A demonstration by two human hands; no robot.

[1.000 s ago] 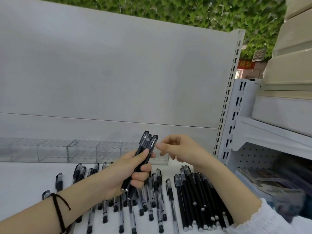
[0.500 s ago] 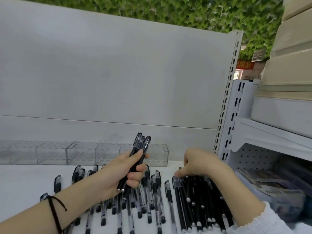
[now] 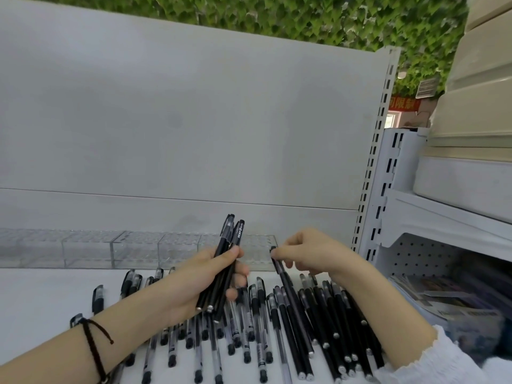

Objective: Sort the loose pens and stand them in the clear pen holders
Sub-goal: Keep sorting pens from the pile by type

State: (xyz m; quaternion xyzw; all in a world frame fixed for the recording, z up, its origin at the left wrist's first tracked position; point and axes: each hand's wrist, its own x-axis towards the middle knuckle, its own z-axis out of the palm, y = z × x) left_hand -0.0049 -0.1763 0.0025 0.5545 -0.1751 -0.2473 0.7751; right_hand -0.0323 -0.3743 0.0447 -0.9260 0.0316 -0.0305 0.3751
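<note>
My left hand [image 3: 202, 281] grips a small bundle of black pens [image 3: 227, 256], caps pointing up and tilted right. My right hand [image 3: 310, 253] pinches the cap end of one black pen [image 3: 288, 289] and lifts that end off the pile, while its other end still lies among the others. Many loose pens [image 3: 249, 336] lie side by side on the white shelf [image 3: 41, 300]: clear-barrelled ones to the left, all-black ones [image 3: 338, 328] to the right. A row of clear pen holders [image 3: 138, 249] stands along the back of the shelf, behind both hands.
A grey back panel [image 3: 180, 120] rises behind the holders. A slotted white upright [image 3: 374, 176] bounds the shelf on the right. Beyond it is a second shelf unit with beige bins [image 3: 476, 106] above and papers [image 3: 443, 297] below.
My right hand went down to the black pile, pinched one pen and raised its cap end. My left hand kept its bundle and stayed in place.
</note>
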